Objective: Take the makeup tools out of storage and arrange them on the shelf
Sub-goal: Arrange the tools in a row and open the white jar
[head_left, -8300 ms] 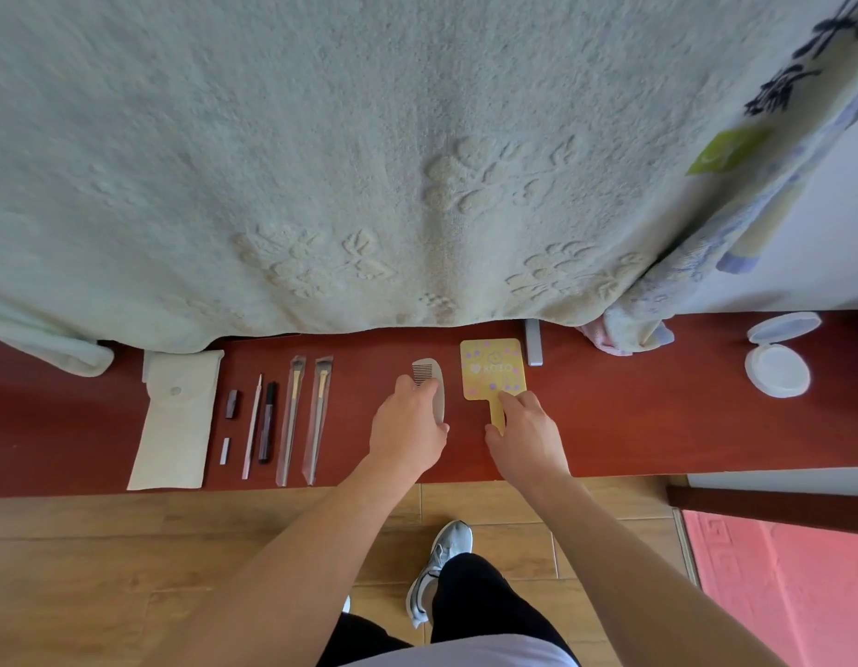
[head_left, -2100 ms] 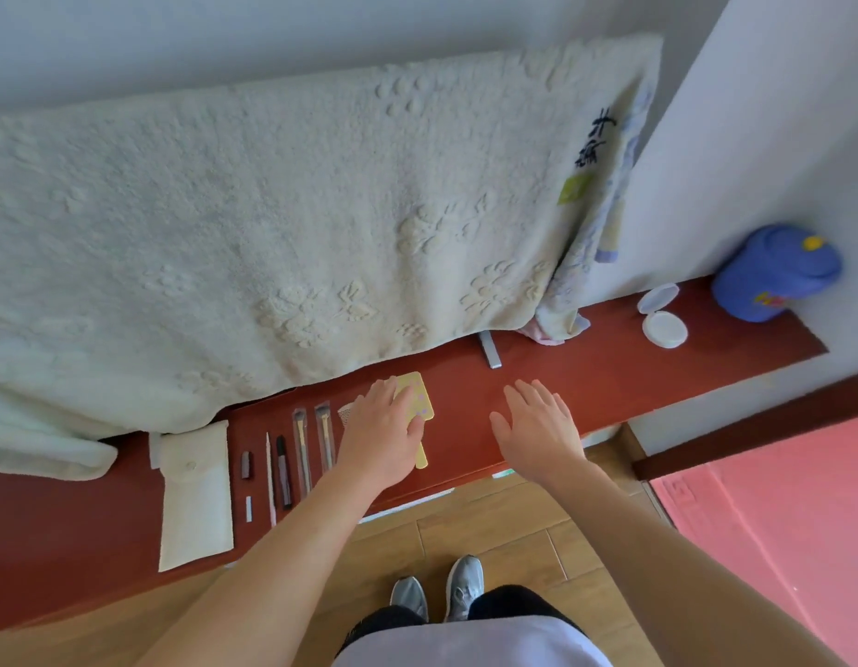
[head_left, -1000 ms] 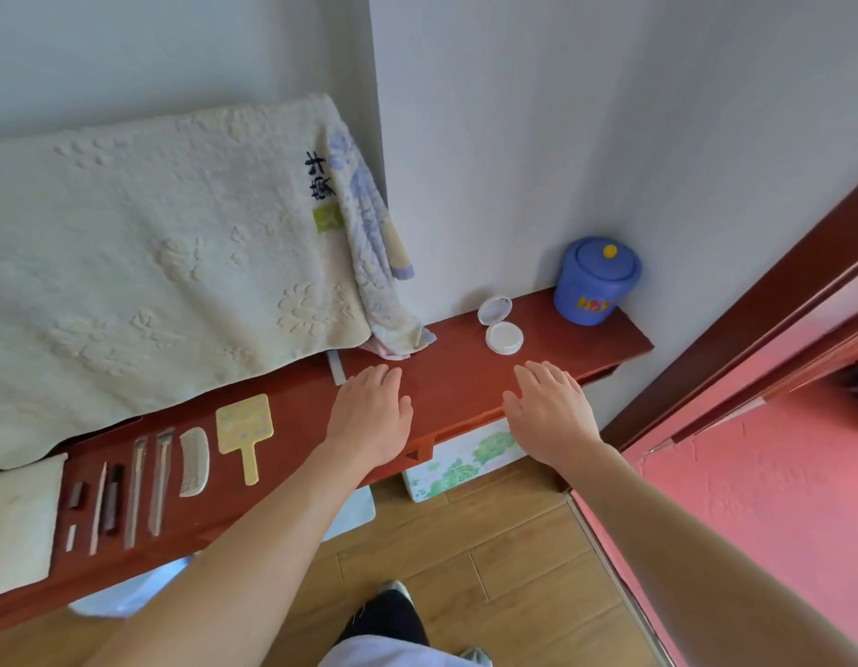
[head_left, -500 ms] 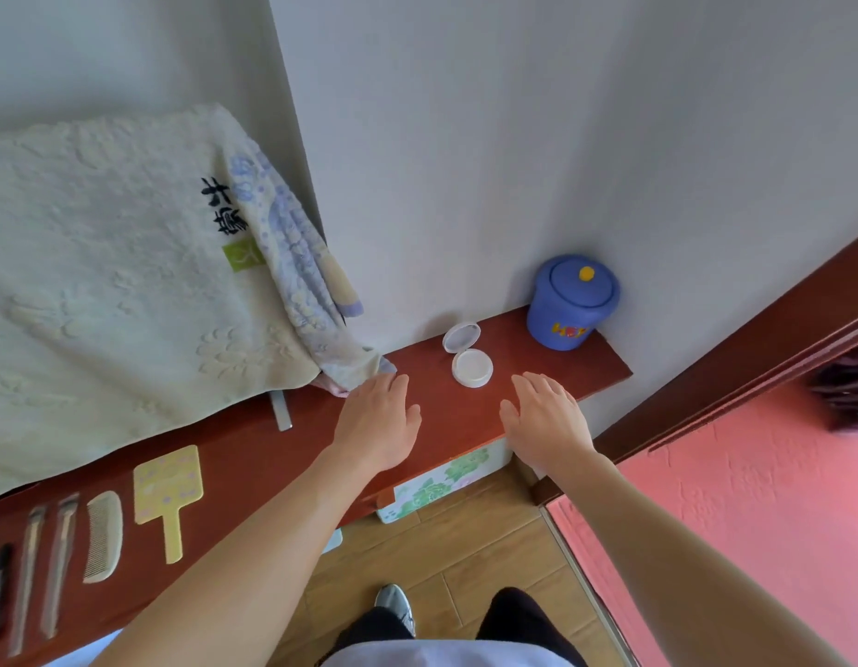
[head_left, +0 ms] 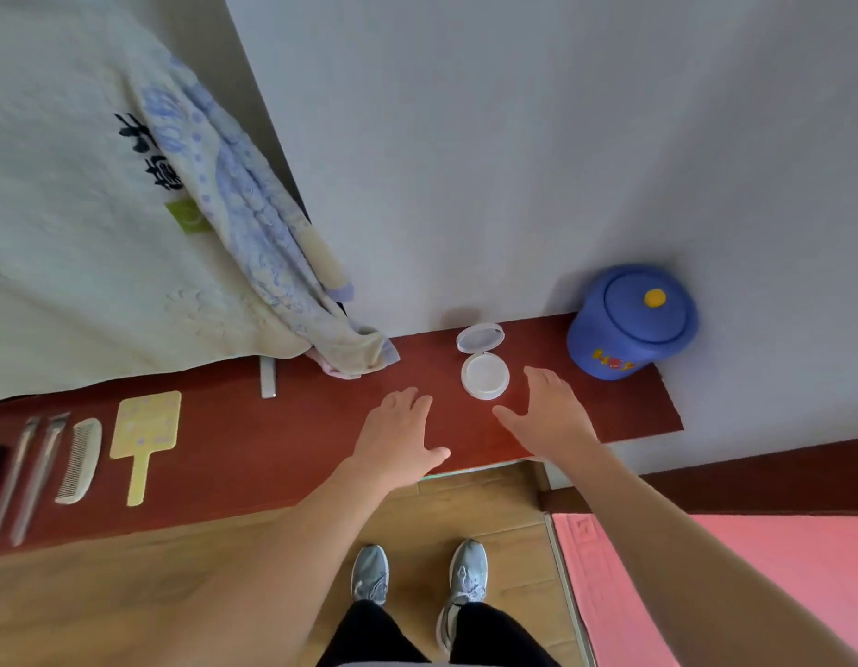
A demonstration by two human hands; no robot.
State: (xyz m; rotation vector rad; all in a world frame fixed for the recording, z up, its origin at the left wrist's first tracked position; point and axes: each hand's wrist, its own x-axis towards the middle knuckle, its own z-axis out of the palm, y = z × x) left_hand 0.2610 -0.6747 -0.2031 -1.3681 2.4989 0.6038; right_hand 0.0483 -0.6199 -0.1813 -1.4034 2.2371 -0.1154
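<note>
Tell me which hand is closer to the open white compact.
Right. The right hand is just right of the white compact, fingers almost touching it; the left hand sits farther off, below-left.

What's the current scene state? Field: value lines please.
shelf: red-brown, along the wall
left hand: open, empty, over shelf left of compact
right hand: open, empty, just right of compact
compact: white, lid open, on shelf
blue jar: lidded, right end of shelf
hand mirror: yellow, lying flat
comb: left of hand mirror

Compact (head_left: 483, 363) on shelf (head_left: 282, 440), jar (head_left: 631, 322) right.
</note>
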